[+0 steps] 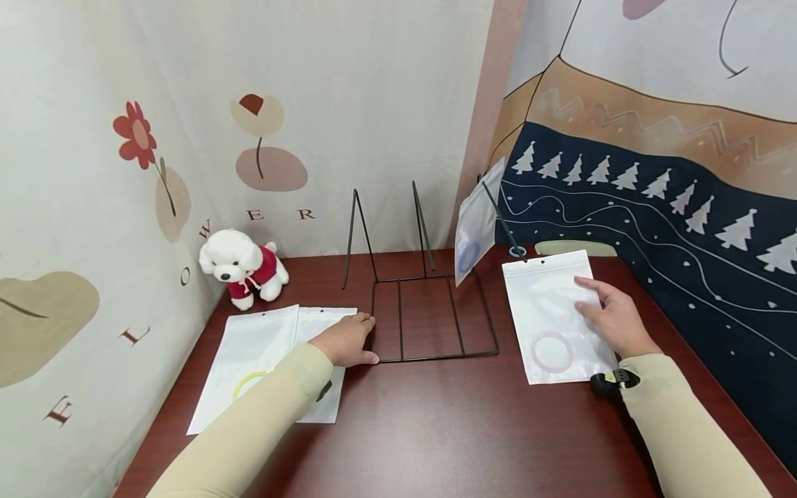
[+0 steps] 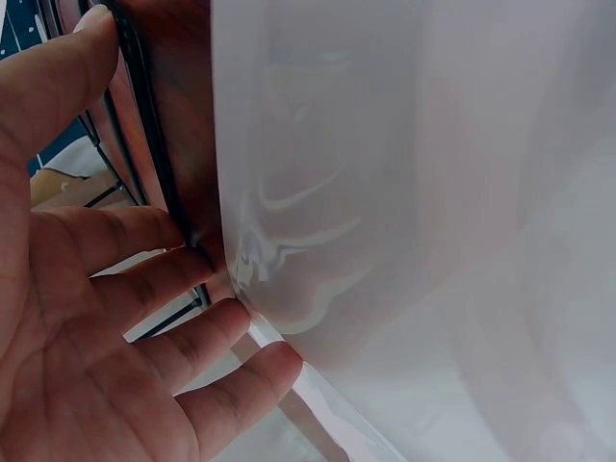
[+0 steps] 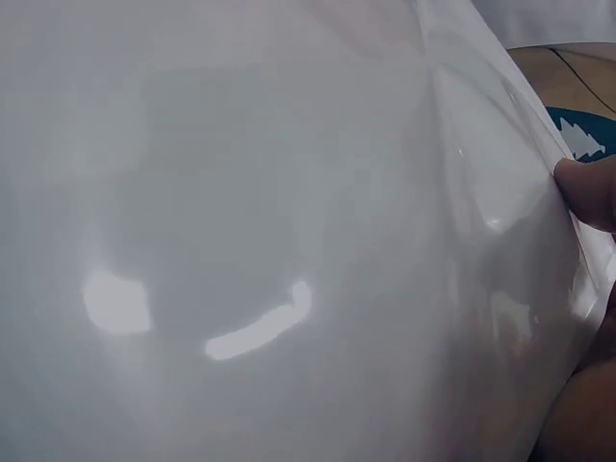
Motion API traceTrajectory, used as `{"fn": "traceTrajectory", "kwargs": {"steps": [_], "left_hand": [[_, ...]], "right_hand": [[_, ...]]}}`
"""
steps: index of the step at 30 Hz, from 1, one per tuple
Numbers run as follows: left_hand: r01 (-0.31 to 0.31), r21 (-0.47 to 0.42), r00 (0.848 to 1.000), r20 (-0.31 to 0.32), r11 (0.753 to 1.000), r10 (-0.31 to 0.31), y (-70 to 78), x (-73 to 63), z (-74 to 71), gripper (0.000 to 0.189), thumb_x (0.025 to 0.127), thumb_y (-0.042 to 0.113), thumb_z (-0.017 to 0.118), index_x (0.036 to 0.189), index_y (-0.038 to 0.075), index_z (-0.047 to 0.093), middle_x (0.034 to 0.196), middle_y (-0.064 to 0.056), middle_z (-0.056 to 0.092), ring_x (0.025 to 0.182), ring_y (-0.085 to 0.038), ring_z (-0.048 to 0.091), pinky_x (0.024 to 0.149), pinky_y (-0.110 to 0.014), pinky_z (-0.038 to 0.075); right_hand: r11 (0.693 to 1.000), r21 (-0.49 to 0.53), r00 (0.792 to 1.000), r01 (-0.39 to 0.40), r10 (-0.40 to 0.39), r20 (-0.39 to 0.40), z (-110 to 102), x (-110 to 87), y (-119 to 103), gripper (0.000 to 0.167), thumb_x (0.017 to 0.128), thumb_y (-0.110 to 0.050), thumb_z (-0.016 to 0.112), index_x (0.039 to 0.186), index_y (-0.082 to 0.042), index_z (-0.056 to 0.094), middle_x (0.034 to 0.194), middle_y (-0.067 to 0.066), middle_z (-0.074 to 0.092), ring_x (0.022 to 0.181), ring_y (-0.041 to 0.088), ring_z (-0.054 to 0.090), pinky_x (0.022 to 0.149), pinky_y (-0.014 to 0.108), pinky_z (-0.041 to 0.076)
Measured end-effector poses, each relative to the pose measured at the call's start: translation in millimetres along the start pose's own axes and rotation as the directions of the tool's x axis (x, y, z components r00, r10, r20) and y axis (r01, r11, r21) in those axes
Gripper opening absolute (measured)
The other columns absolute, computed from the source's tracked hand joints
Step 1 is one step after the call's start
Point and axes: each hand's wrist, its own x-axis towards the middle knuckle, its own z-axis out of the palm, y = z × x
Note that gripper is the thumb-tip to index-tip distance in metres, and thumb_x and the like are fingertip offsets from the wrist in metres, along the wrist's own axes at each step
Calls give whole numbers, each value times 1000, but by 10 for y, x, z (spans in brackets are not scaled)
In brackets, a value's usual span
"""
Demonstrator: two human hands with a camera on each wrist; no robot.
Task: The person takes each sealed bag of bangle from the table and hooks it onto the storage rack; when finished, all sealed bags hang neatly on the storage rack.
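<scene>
My right hand pinches the right edge of a white zip bag with a pale pink ring inside; the right wrist view shows the thumb on its edge. The bag's top lies near the tip of a rack prong; whether they touch I cannot tell. My left hand rests against the left side of a black wire rack, fingers extended. In the left wrist view its fingertips also meet the edge of a white bag. Another bag with a blue ring hangs on the rack's right prong.
Two overlapping white zip bags lie left of the rack, one with a yellow ring. Behind them sits a white plush dog in red. A pale green object lies by the back wall. Printed curtains border the dark red table.
</scene>
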Motion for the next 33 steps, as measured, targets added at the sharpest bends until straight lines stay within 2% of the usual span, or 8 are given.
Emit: {"fn": "traceTrajectory", "kwargs": {"steps": [10, 11, 13, 16, 18, 23, 29, 33], "left_hand": [[-2, -6, 1000, 2, 1000, 2, -2, -3, -1, 86, 96, 42, 78, 156, -8, 43, 163, -27, 40, 151, -45, 39, 124, -52, 37], [-1, -7, 1000, 1, 1000, 1, -2, -3, 0, 86, 96, 42, 79, 156, -8, 43, 163, -27, 40, 151, -45, 39, 124, -52, 37], [2, -3, 1000, 5, 1000, -2, 1, -2, 0, 86, 96, 42, 79, 157, -7, 43, 163, -26, 40, 151, -45, 39, 124, -51, 37], [0, -2, 1000, 3, 1000, 0, 2, 2, -5, 87, 95, 42, 79, 157, -7, 43, 163, -26, 40, 151, -45, 40, 124, -52, 37], [2, 4, 1000, 6, 1000, -2, 4, 5, -9, 87, 95, 43, 79, 157, -6, 42, 164, -25, 40, 151, -45, 39, 124, -51, 37], [9, -7, 1000, 6, 1000, -9, 4, 9, -12, 88, 95, 44, 78, 158, -6, 42, 165, -24, 39, 153, -44, 38, 125, -51, 35], [2, 0, 1000, 2, 1000, -2, 1, 5, -15, 87, 95, 42, 79, 157, -7, 43, 163, -26, 40, 151, -45, 39, 124, -52, 36], [2, -3, 1000, 5, 1000, -2, 5, 1, -15, 87, 95, 42, 79, 157, -7, 43, 164, -26, 40, 152, -46, 38, 124, -52, 36]], "right_hand": [[1000, 27, 999, 4, -3, -50, -4, -73, -46, 54, 107, -19, 63, 158, -10, 49, 167, 22, 36, 143, 40, 36, 118, 70, 33], [1000, 22, 998, 11, -10, -59, -6, -85, -50, 54, 107, -20, 63, 158, -11, 50, 167, 21, 38, 139, 38, 38, 119, 64, 36], [1000, 15, 996, 27, -25, -84, -10, -115, -60, 53, 106, -21, 64, 157, -12, 52, 165, 19, 41, 134, 30, 41, 118, 42, 42], [998, 11, 989, 67, -65, -132, -14, -168, -80, 52, 104, -18, 67, 154, -11, 56, 161, 20, 46, 124, 18, 45, 100, 11, 42], [996, 19, 984, 92, -88, -157, -14, -199, -100, 51, 103, -15, 69, 152, -10, 58, 158, 21, 49, 118, 12, 47, 89, 2, 39], [991, 31, 977, 126, -119, -178, -5, -235, -147, 50, 102, -15, 69, 151, -11, 59, 146, 21, 56, 100, 8, 53, 81, 4, 44], [988, 56, 974, 146, -134, -184, 2, -282, -189, 49, 102, -14, 69, 151, -12, 60, 119, -9, 62, 89, 3, 59, 74, 9, 51], [981, 92, 972, 170, -151, -180, 16, -310, -231, 48, 102, -10, 68, 150, -13, 61, 103, -19, 65, 83, 3, 62, 69, 14, 55]]}}
